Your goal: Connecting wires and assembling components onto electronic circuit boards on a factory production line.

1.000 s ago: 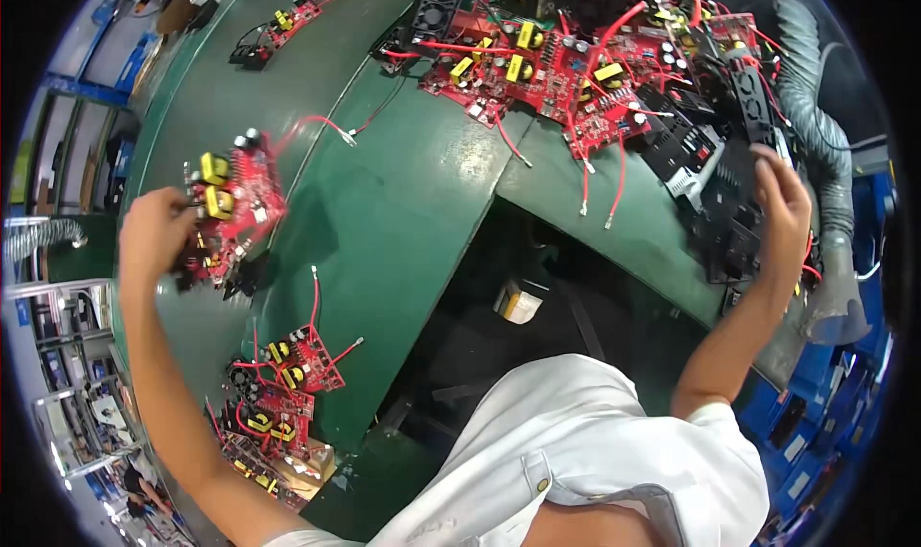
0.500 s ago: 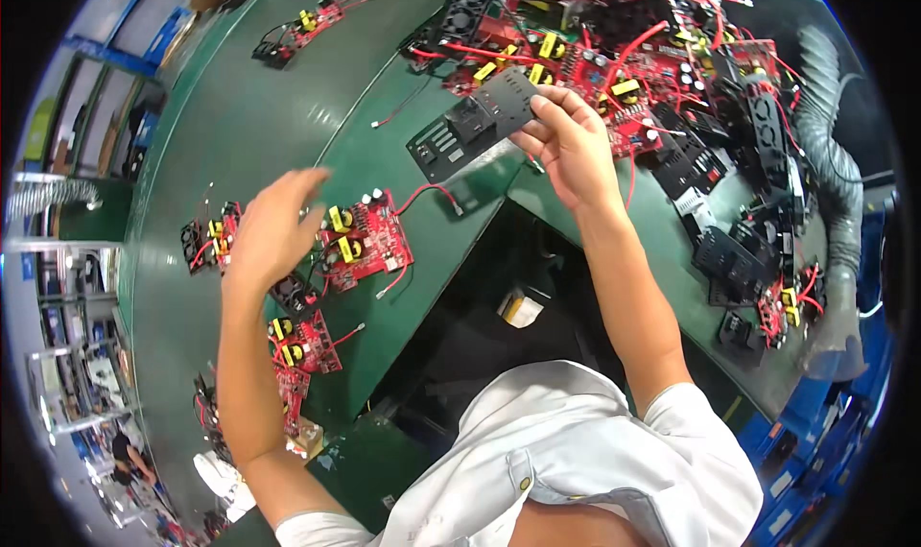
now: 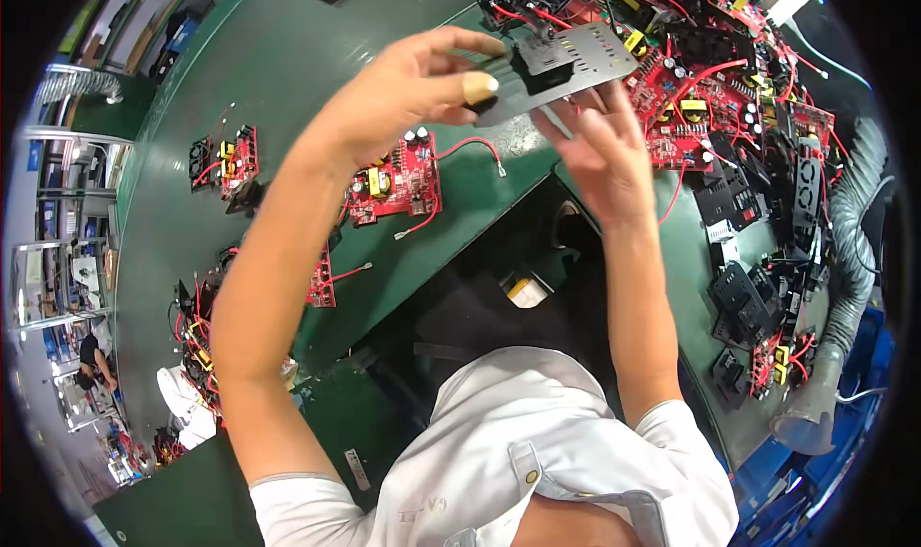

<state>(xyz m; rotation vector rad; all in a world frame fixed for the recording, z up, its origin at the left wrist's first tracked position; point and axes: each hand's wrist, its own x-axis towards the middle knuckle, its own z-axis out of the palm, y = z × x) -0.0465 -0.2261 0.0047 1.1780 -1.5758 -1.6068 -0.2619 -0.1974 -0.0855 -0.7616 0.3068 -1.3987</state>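
Observation:
A dark perforated metal panel (image 3: 585, 59) is raised above the bench, tilted so its surface catches the light. My left hand (image 3: 408, 91) is closed on the panel's left end, with a tan finger cot on one digit. Under the panel's near edge, my right hand (image 3: 609, 163) has its fingers bent against it; their tips are partly hidden behind the metal. A red circuit board (image 3: 398, 178) with yellow-wrapped coils and red leads lies on the bench below my left wrist.
A heap of red circuit boards (image 3: 691, 115), fans and leads covers the back right of the green bench (image 3: 297, 67). Black panels (image 3: 739, 302) lie at the right, beside a grey flexible duct (image 3: 854, 249). More boards (image 3: 230, 168) lie at the left.
My left hand has moved up and right from above the boards and taken the panel's left end. The panel has shifted right and turned. My right hand has moved to its underside.

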